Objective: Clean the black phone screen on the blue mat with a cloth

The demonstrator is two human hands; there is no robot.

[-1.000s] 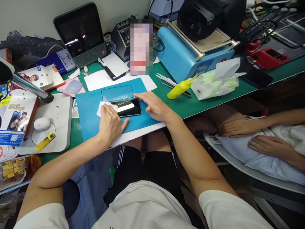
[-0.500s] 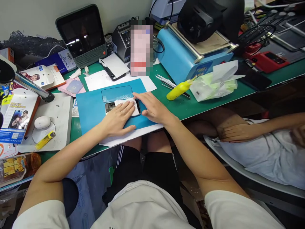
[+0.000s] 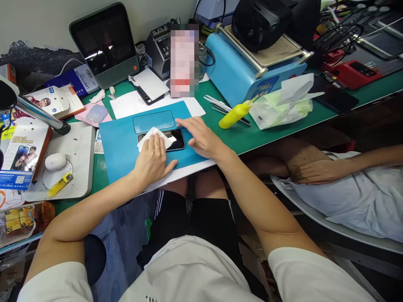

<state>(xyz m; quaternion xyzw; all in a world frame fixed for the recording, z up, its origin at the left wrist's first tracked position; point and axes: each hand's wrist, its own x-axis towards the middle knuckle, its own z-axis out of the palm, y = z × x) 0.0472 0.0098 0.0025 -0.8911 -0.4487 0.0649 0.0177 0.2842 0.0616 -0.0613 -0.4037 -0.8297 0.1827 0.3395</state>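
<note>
A dark phone lies face up on the blue mat, its right end uncovered and its left part hidden. My left hand presses a folded white wipe onto that left part, fingers together and thumb apart. Beyond the right end of the phone, my right hand is open with index finger and thumb spread. Its index fingertip is by the corner of a clear, black-edged glass sheet, which lies just behind the phone.
A yellow bottle and a tissue pack are to the right, before a blue machine. White paper and a phone case lie behind the mat. Boxes, a lamp and a grey board stand left. A seated person's hand shows at right.
My left hand has slid the wipe leftward along the phone, uncovering its right part. My right hand has barely moved.
</note>
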